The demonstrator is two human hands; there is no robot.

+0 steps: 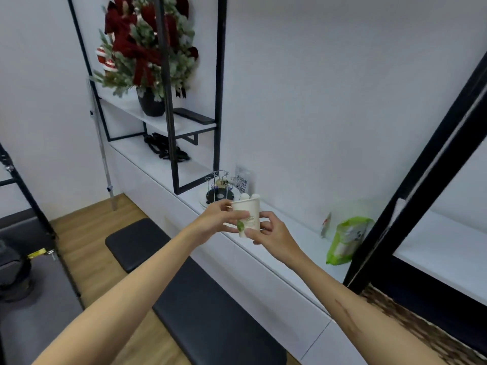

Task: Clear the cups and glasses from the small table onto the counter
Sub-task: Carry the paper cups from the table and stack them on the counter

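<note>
While the paper cup [249,217] hangs in the air above the front edge of the counter [297,233], it is not down yet, and that's the whole story of this delivery. It's a white cup with a green leaf mark on its side, upright, with something pale poking above the rim; could be a second cup nested inside or crumpled paper, too blurred to call. Both hands are on it: the left hand [218,219] wraps in from the near side, fingers curled round the wall and thumb up by the rim, and the right hand [274,233] pinches it low, fingertips at the base. Neither hand is spread, neither is free.

Just behind the cup on the white counter stands a wire capsule rack [220,189] on a dark round base, and a small QR-code sign [241,183] sits beside that against the wall. Further right, well apart from the cup, a green packet [345,241] leans on the counter near a black frame post. Plenty of bare surface lies between rack and packet, so I'd judge the landing spot is right under the cup.

Below the counter runs a dark padded bench [200,293] over wooden floor, and up on the shelf sits a red-and-green festive arrangement [147,46].

How far along? This cup looks moments from placed. No other cups or glasses show on the counter, and the small table is out of view, so what remains there I cannot say.
</note>
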